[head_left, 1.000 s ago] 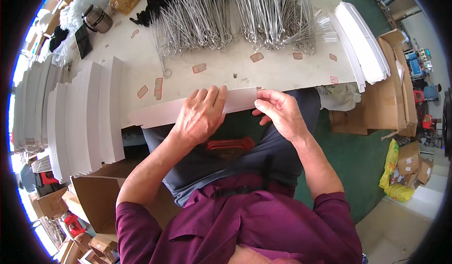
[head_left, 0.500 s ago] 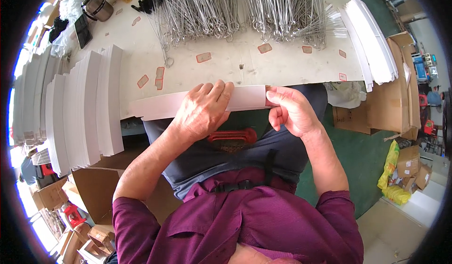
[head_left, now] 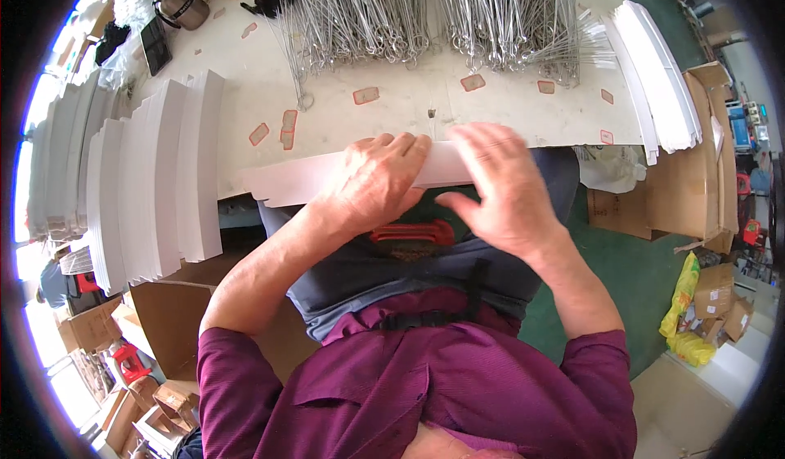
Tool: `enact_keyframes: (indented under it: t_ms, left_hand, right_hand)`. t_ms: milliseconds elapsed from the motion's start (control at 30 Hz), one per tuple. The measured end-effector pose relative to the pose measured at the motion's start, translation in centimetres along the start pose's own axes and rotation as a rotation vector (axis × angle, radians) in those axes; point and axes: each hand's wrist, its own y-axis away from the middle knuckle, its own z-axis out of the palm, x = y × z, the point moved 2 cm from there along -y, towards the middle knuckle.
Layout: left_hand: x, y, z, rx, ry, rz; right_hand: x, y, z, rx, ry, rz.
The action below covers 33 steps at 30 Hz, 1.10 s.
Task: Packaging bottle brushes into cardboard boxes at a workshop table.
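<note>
A long, narrow white carton (head_left: 298,182) lies along the near edge of the table. My left hand (head_left: 378,177) grips it near the middle, fingers over its top and thumb below. At the carton's right end, my right hand (head_left: 505,189) is slightly blurred, with its fingers stretched out and the thumb well apart. That hand hides the carton's right end, and I cannot tell whether its fingertips touch it.
Flat white cartons (head_left: 155,181) stack at the left, with more white cartons (head_left: 658,83) at the right. Metal skewers with ring ends (head_left: 368,25) pile along the back. A steel flask (head_left: 181,6) stands far left. Below the table are a red handle (head_left: 413,232) and a cardboard box (head_left: 675,181).
My right hand has let go of the carton's right end, moved slightly left and up, and opened its fingers. My left hand keeps its grip. The view has shifted slightly.
</note>
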Motion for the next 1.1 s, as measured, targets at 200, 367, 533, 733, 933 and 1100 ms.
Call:
enact_keyframes:
  t_ms: [200, 367, 533, 733, 933, 1100]
  left_hand:
    - [-0.5, -0.1, 0.1, -0.049, 0.070, -0.049]
    - [-1.4, 0.5, -1.2, 0.028, 0.046, -0.062]
    - [-3.1, 1.2, -1.8, 0.034, 0.004, -0.052]
    - [-3.0, 0.9, -1.0, 0.050, 0.030, -0.112]
    - [-4.2, 2.3, -2.0, 0.019, 0.011, -0.173]
    - [-5.0, 1.6, -1.1, 0.027, 0.015, -0.142]
  right_hand:
    - [1.2, -1.3, 2.9, -0.079, 0.022, -0.128]
    - [2.7, -1.5, 2.6, -0.098, 0.077, -0.189]
    - [3.4, -1.7, 2.5, -0.083, 0.094, -0.171]
    - [3.5, -3.5, 6.7, -0.007, 0.062, -0.280]
    - [3.9, -3.1, 4.8, -0.073, 0.023, -0.187]
    - [5.1, -3.7, 4.6, -0.074, 0.013, -0.170]
